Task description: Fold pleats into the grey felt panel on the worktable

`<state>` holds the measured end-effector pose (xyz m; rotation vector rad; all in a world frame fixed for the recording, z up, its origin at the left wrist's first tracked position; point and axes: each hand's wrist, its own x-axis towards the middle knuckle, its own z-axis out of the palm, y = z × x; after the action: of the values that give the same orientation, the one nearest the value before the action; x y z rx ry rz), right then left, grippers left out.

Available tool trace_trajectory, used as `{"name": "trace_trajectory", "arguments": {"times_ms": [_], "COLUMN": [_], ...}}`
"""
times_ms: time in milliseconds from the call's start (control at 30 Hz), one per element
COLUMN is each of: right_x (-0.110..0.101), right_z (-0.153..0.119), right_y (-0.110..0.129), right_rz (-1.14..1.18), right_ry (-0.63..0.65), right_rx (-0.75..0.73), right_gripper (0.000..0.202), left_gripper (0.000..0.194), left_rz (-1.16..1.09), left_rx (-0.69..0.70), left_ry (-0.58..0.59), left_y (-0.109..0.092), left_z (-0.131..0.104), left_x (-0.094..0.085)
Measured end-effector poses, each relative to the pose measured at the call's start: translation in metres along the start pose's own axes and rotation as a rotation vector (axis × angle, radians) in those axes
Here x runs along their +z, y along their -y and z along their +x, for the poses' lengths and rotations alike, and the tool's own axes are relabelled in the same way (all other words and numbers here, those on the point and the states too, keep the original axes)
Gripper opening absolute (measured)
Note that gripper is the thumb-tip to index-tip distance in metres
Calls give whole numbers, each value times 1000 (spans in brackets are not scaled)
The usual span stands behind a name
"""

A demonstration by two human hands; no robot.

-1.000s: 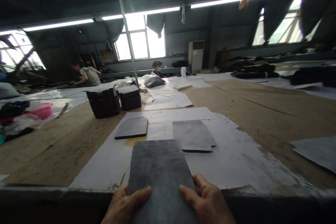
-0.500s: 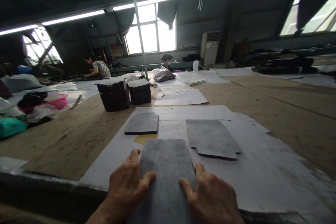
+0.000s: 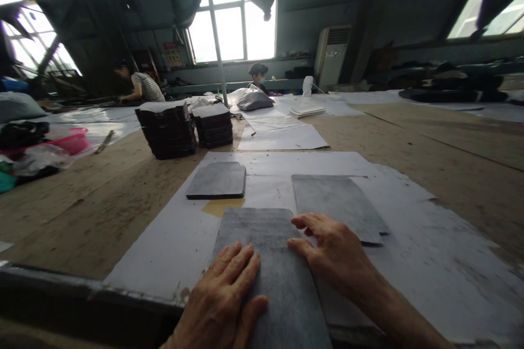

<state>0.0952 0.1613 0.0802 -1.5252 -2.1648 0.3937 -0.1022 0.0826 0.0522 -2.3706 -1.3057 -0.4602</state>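
Note:
A long grey panel [image 3: 282, 283] lies in front of me, its near end running out of the bottom of the picture. My left hand [image 3: 229, 289] rests flat on its left part, fingers spread. At the panel's upper right edge is my right hand [image 3: 327, 245], thumb and forefinger apart at the edge. Behind are two more grey pieces on white paper [image 3: 155, 262]: a smaller dark-edged one [image 3: 216, 179] at the left and a notched one [image 3: 335, 199] at the right, partly behind my right hand.
Two dark stacks [image 3: 167, 133] [image 3: 213, 128] stand beyond the paper at the left. A pink basket [image 3: 77, 140] with bags is at the far left. A pole [image 3: 215, 38] rises behind. Two people are across the table. The table's near edge [image 3: 82, 286] runs at the lower left.
My left hand has gone from the panel's left edge to flat on top of it. My right hand has moved up along the right edge. The view has tilted down slightly.

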Motion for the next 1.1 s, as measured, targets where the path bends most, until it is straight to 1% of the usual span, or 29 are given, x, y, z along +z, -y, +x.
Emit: {"name": "trace_trajectory", "arguments": {"times_ms": [100,200,300,400,533,700,833,967,1033,1100], "right_x": [0,4,11,15,13,12,10,9,12,16], "right_z": [2,-6,-15,-18,-14,-7,0,1,-3,-9], "right_y": [6,8,5,0,-2,-1,4,8,9,10], "right_rz": [26,17,14,56,85,77,42,34,7,-49], "right_ry": [54,88,71,45,79,141,174,193,156,54], "right_rx": [-64,-170,-250,-270,-228,-60,-15,-9,3,66], "right_gripper": [19,19,14,12,12,6,10,12,11,4], "left_gripper": [44,45,47,45,42,39,43,45,45,44], "left_rz": [-16,-52,-71,-53,-15,-29,-47,-31,-33,-33], "left_rx": [-13,-37,-43,-41,-42,-60,-71,-37,-31,-27], "left_ry": [18,16,0,-21,-22,-23,-65,-99,-136,-158], "left_y": [-1,-2,-3,-3,-4,-6,-5,-1,2,3], "left_z": [-2,-6,-9,-9,-6,-6,-9,-14,-15,-13], "left_x": [0,2,6,7,3,1,7,17,21,21]}}
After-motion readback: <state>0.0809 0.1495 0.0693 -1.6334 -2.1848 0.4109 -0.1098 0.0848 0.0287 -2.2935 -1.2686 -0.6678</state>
